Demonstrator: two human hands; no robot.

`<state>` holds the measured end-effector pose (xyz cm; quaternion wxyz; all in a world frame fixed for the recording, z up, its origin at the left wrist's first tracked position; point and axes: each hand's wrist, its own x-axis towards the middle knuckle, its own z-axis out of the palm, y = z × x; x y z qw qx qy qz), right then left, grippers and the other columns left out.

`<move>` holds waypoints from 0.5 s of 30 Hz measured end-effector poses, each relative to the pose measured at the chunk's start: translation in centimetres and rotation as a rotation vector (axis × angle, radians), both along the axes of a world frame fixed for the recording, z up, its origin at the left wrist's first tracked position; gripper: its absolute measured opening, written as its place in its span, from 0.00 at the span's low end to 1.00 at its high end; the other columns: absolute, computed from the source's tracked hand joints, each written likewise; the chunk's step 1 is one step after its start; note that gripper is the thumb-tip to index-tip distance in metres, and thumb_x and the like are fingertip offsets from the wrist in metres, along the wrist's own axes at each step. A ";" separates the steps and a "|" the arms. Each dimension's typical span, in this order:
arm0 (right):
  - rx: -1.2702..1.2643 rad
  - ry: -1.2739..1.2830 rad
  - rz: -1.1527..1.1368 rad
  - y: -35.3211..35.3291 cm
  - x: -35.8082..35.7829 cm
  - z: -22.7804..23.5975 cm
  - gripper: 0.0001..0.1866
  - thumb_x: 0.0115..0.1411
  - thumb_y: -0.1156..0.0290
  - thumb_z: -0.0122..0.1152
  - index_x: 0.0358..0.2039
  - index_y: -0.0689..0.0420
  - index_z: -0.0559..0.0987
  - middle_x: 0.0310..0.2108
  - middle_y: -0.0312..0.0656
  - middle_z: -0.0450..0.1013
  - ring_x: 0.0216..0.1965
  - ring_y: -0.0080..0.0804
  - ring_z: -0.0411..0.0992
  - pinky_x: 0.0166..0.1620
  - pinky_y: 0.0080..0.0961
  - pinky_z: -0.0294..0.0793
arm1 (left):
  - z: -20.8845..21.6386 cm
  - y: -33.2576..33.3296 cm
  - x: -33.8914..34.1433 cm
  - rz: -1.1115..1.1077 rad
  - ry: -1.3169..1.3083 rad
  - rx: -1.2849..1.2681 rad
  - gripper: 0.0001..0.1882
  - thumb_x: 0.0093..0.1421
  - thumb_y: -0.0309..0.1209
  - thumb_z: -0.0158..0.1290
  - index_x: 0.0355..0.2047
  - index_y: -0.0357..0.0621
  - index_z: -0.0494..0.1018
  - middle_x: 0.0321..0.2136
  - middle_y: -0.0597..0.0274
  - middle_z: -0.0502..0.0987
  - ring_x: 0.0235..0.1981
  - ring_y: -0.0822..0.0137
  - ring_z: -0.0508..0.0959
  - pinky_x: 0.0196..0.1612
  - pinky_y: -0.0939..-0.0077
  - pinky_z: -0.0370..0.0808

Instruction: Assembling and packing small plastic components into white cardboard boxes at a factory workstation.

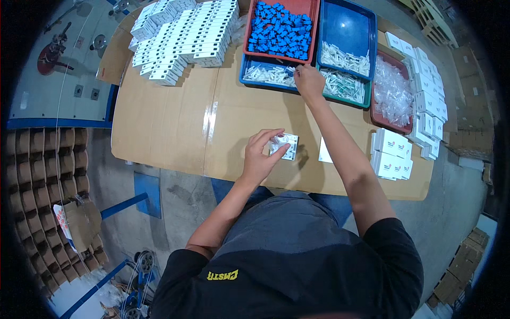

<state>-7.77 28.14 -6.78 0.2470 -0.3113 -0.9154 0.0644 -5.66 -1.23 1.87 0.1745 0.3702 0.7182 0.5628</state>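
My left hand (260,157) is curled at the table's near side. Its thumb and fingers close round a small crumpled clear plastic bag (277,141). Directly under and beside the bag lies a small white box (289,150) with dark spots on its face. My right arm stretches far forward, and my right hand (309,82) is over the right end of a blue tray (244,78) of small white plastic pieces (268,75). Its fingertips are pressed together and point down; whatever they hold is too small to tell. A flat white piece (324,152) lies beside my right forearm.
A red tray (247,42) of blue plastic pieces sits at the back, beside blue and green trays of pale pieces. At right, clear bags (393,90) fill a red tray near stacked white boxes (391,154). Many white boxes (186,40) stand at back left.
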 end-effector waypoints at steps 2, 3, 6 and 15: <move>0.007 0.024 0.000 -0.4 0.8 0.9 0.07 0.59 0.64 0.66 0.31 0.53 0.85 0.33 0.42 0.80 0.37 0.45 0.80 0.37 0.46 0.80 | 0.4 0.2 0.1 -0.002 -0.010 0.026 0.21 0.54 0.29 0.71 0.50 0.43 0.83 0.41 0.59 0.84 0.42 0.61 0.82 0.49 0.68 0.76; 0.013 0.049 -0.002 -0.5 1.3 1.3 0.07 0.59 0.64 0.66 0.31 0.52 0.85 0.33 0.42 0.80 0.37 0.45 0.80 0.37 0.45 0.80 | 0.6 0.4 0.1 -0.007 -0.019 0.051 0.21 0.54 0.28 0.71 0.50 0.42 0.82 0.40 0.58 0.84 0.42 0.61 0.82 0.48 0.68 0.77; -0.041 0.144 0.060 -3.1 3.1 4.8 0.06 0.59 0.64 0.67 0.31 0.51 0.86 0.32 0.40 0.80 0.36 0.43 0.80 0.35 0.43 0.80 | 1.4 0.2 0.0 -0.024 -0.010 0.045 0.21 0.57 0.26 0.69 0.52 0.39 0.81 0.43 0.57 0.83 0.45 0.66 0.80 0.51 0.73 0.75; -0.258 0.169 0.174 -10.7 12.4 13.2 0.05 0.60 0.65 0.70 0.35 0.51 0.85 0.34 0.38 0.82 0.37 0.41 0.81 0.36 0.40 0.79 | 2.1 0.9 1.2 -0.001 0.033 0.138 0.23 0.56 0.27 0.70 0.52 0.40 0.81 0.44 0.57 0.82 0.42 0.63 0.81 0.48 0.70 0.78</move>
